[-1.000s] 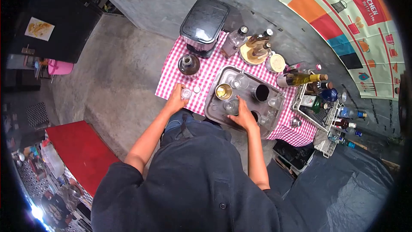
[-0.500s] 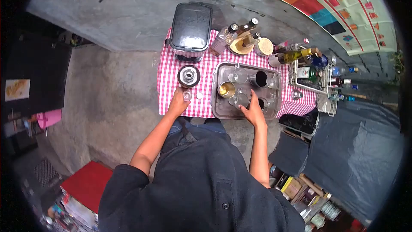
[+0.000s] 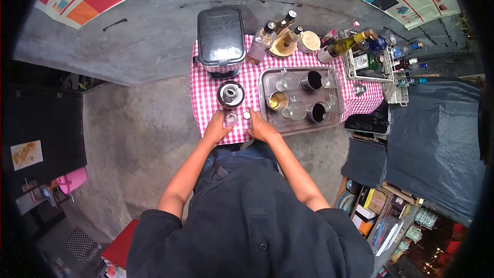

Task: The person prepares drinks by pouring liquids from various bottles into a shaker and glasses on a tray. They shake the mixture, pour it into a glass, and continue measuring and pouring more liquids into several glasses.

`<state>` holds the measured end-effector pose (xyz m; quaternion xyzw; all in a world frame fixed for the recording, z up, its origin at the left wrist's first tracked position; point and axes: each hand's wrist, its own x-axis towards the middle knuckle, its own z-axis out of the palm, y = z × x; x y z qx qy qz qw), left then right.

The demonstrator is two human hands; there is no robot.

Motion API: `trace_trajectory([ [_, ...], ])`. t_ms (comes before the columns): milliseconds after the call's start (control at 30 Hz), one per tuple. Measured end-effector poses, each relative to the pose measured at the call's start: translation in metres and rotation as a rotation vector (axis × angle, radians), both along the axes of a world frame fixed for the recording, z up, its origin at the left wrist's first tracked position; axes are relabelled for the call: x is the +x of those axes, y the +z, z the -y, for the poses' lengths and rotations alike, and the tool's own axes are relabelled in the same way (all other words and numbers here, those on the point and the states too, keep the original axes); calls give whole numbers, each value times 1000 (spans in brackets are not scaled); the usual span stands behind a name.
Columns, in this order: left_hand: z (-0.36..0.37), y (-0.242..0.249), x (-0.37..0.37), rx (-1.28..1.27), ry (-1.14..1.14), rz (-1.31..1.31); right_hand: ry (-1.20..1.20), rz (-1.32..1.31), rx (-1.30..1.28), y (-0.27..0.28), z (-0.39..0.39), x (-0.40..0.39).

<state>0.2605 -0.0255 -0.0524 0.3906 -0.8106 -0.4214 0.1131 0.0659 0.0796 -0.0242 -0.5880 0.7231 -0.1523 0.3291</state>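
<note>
A small clear glass (image 3: pixel 232 119) stands near the table's front edge, and my left hand (image 3: pixel 216 128) curls its fingers and thumb around its left side. Just right of it lies a small white cap (image 3: pixel 247 115). My right hand (image 3: pixel 262 128) is beside that cap, thumb and fingers apart, index fingertip right at its edge. Behind the small glass is a dark round bottle (image 3: pixel 230 94) with a metallic neck, seen from above. To the right, a brown tray (image 3: pixel 272 127) carries a gold-coloured cup (image 3: pixel 277 101), clear glass mugs (image 3: pixel 289 82) and dark cups (image 3: pixel 317 112).
A black lidded bin (image 3: pixel 221 36) stands at the table's back left. Beside it are several liquor bottles (image 3: pixel 261 45), some on a wooden board. A white wire rack (image 3: pixel 370 74) with bottles is at the right. A pink-checked cloth (image 3: pixel 201 90) covers the table.
My right hand has left the mugs on the tray and moved left to the white cap. My left hand stays at the small glass. The view has shifted a little.
</note>
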Motion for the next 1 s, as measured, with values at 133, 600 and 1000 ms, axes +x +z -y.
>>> trace_trajectory([
  [133,6,-1,-3,-10,-70,-16,-36,-34,271,-25,31,4],
  [600,38,32,31,235,92,-50,-310,294,-118,88,11,-17],
  [1000,59,75,34,258,258,-21,16,-59,-599,167,195,-42],
])
